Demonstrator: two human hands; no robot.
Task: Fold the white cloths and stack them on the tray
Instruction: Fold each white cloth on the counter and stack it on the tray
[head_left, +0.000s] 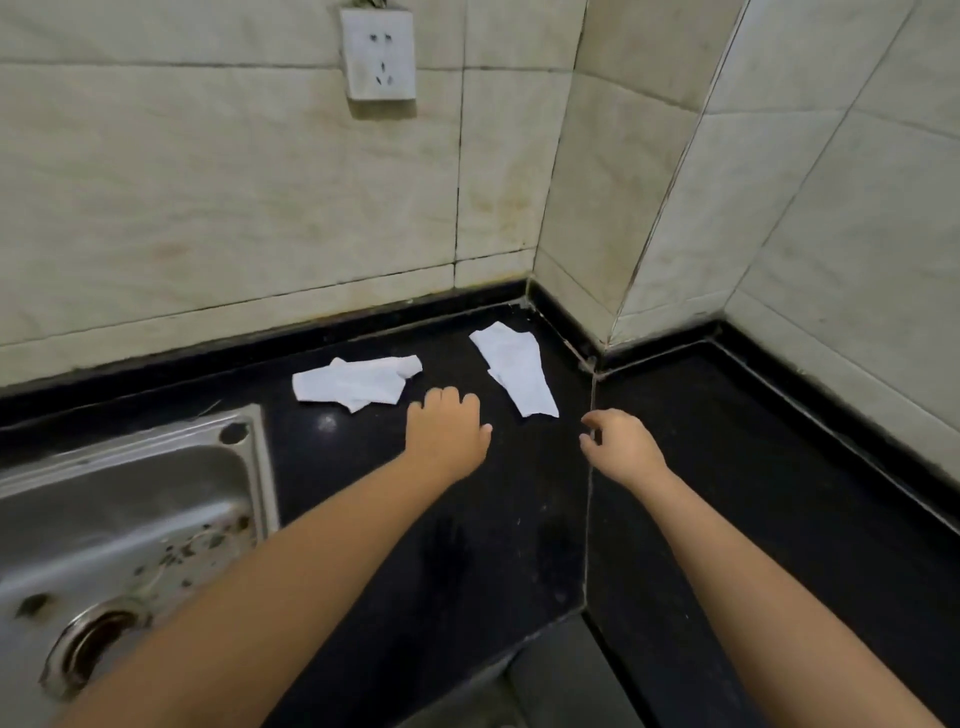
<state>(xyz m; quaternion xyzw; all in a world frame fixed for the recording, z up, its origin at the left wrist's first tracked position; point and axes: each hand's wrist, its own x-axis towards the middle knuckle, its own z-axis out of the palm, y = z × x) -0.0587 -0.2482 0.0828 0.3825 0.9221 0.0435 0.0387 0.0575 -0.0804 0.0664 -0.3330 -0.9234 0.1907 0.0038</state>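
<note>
The sink (124, 519) is cut off at the frame's left edge. Both cloths lie on the black desk (727, 467) beyond it: left cloth (353, 384), right cloth (517, 371) near the wall corner. Left hand (447, 431) and right hand (621, 447) hover between them, grips loosely curled, holding nothing.

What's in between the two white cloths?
Only bare black counter between the left cloth and the right cloth, in the head view.

A glossy black stone countertop (727, 493) fills the corner beneath pale beige tiled walls (208, 182), with a stained stainless-steel sink (119, 509) set into it at the near left and a white wall socket (378, 54) high on the far wall.
</note>
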